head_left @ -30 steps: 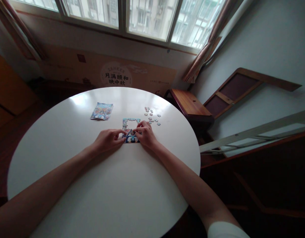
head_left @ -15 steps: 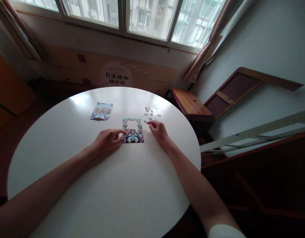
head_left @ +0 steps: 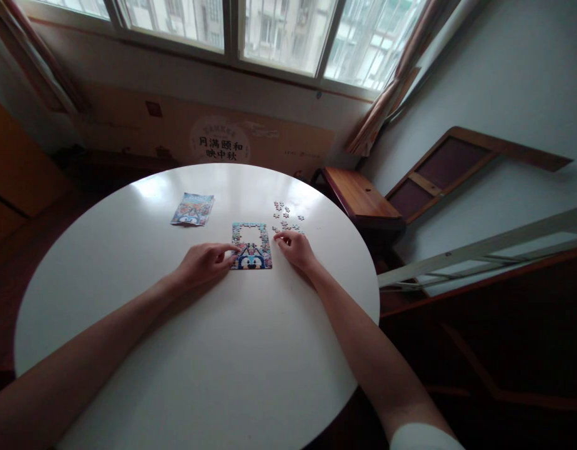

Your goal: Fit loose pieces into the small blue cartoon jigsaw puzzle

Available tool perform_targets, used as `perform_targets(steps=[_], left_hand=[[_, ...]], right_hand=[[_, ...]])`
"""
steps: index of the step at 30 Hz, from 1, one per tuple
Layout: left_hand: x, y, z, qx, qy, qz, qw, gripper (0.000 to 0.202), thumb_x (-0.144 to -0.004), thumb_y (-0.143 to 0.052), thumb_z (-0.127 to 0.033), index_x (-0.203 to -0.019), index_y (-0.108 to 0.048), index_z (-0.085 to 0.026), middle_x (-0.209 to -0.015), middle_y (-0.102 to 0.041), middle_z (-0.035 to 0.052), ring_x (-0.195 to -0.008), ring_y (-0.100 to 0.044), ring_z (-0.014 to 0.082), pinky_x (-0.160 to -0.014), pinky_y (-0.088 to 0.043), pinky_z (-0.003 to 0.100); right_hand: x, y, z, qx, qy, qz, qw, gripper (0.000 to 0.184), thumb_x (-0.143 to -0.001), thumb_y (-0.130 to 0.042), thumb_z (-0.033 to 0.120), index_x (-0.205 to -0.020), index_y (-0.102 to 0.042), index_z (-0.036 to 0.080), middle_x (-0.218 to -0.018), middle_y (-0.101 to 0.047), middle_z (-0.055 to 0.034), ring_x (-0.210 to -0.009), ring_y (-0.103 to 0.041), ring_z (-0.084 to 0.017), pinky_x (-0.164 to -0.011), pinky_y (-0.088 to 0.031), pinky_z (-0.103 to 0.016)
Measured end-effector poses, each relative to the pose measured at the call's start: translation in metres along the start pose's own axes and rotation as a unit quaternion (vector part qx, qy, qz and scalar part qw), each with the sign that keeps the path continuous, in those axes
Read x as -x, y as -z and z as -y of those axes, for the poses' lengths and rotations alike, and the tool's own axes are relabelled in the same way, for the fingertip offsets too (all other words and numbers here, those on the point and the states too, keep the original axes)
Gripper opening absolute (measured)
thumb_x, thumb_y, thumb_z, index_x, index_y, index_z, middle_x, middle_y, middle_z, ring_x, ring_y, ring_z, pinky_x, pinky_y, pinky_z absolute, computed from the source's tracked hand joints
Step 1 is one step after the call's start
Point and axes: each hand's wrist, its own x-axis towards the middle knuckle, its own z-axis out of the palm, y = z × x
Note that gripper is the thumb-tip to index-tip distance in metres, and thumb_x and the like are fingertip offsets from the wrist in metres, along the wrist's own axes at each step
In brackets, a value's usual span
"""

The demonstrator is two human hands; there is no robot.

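Observation:
A partly filled jigsaw puzzle [head_left: 251,261] lies flat on the white table, showing a blue cartoon face along its near side and a pale gap in its upper middle. My left hand [head_left: 204,261] rests at the puzzle's left edge, its index finger stretched onto the surface and the other fingers loosely bent. Just off the right edge, my right hand [head_left: 296,250] is closed in a pinch, apparently around a small puzzle piece mostly hidden by the fingertips. Several loose puzzle pieces [head_left: 285,215] are scattered beyond that hand.
A printed packet [head_left: 193,209] with a similar picture lies at the back left of the round white table [head_left: 213,350]. Behind the table's right side stands a wooden stool or bench [head_left: 363,194]. A cardboard panel [head_left: 147,134] leans under the window.
My right hand has shifted slightly left and nearer to me, toward the puzzle, uncovering more loose pieces behind it. My left hand stays at the puzzle's edge.

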Motion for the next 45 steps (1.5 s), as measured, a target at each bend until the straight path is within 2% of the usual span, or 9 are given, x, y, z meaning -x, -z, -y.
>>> perform_targets(steps=[22,28,31,36,40,45], left_hand=[[0.0,0.0,0.0,0.004,0.012,0.007,1.0,0.037,-0.089,-0.049,-0.047,-0.111,-0.072,-0.028,-0.063,-0.061,-0.0019,-0.053,-0.05,0.0111,-0.055,-0.028,0.022],[0.0,0.002,-0.001,0.003,0.011,0.007,1.0,0.037,-0.089,-0.049,-0.045,-0.111,-0.072,-0.027,-0.062,-0.059,-0.002,-0.052,-0.049,0.0106,-0.054,-0.027,0.021],[0.0,0.001,-0.001,0.005,0.01,0.003,1.0,0.037,-0.088,-0.049,-0.046,-0.11,-0.072,-0.026,-0.061,-0.059,-0.0021,-0.052,-0.049,0.0108,-0.054,-0.027,0.021],[0.0,0.001,0.001,0.001,0.007,0.005,1.0,0.037,-0.089,-0.049,-0.046,-0.112,-0.072,-0.027,-0.062,-0.06,-0.0024,-0.053,-0.05,0.0105,-0.054,-0.027,0.021],[0.0,0.001,0.0,0.0,0.009,0.008,1.0,0.037,-0.089,-0.049,-0.046,-0.113,-0.071,-0.027,-0.063,-0.059,-0.0023,-0.054,-0.051,0.0107,-0.055,-0.028,0.021],[0.0,0.002,-0.001,0.0,0.013,0.012,1.0,0.037,-0.088,-0.05,-0.045,-0.114,-0.071,-0.027,-0.063,-0.06,-0.0022,-0.055,-0.051,0.0108,-0.055,-0.028,0.021]], right_hand=[[0.001,0.003,0.003,0.007,-0.001,0.016,1.0,0.02,-0.081,-0.058,0.021,-0.09,-0.076,0.021,-0.072,-0.069,-0.0014,-0.062,-0.057,-0.013,-0.065,-0.044,-0.025],[-0.003,0.003,0.001,-0.035,0.01,-0.03,0.999,0.022,-0.082,-0.054,0.019,-0.089,-0.075,0.017,-0.075,-0.07,-0.0031,-0.063,-0.057,-0.013,-0.068,-0.046,-0.025],[-0.006,0.015,-0.006,-0.029,-0.016,-0.087,0.996,0.025,-0.083,-0.052,0.022,-0.092,-0.074,0.016,-0.07,-0.067,-0.003,-0.061,-0.057,-0.014,-0.068,-0.046,-0.026],[-0.01,0.04,-0.034,0.052,-0.119,-0.161,0.978,0.037,-0.082,-0.05,0.02,-0.114,-0.068,0.014,-0.075,-0.067,-0.0048,-0.07,-0.061,-0.019,-0.077,-0.048,-0.031],[-0.011,0.043,-0.048,0.1,-0.187,-0.145,0.967,0.04,-0.079,-0.049,0.012,-0.114,-0.068,0.012,-0.094,-0.067,-0.0109,-0.086,-0.063,-0.022,-0.086,-0.047,-0.032],[-0.009,0.035,-0.048,0.123,-0.186,-0.115,0.968,0.034,-0.085,-0.051,0.02,-0.114,-0.068,0.017,-0.101,-0.064,-0.0101,-0.088,-0.063,-0.02,-0.088,-0.047,-0.032]])
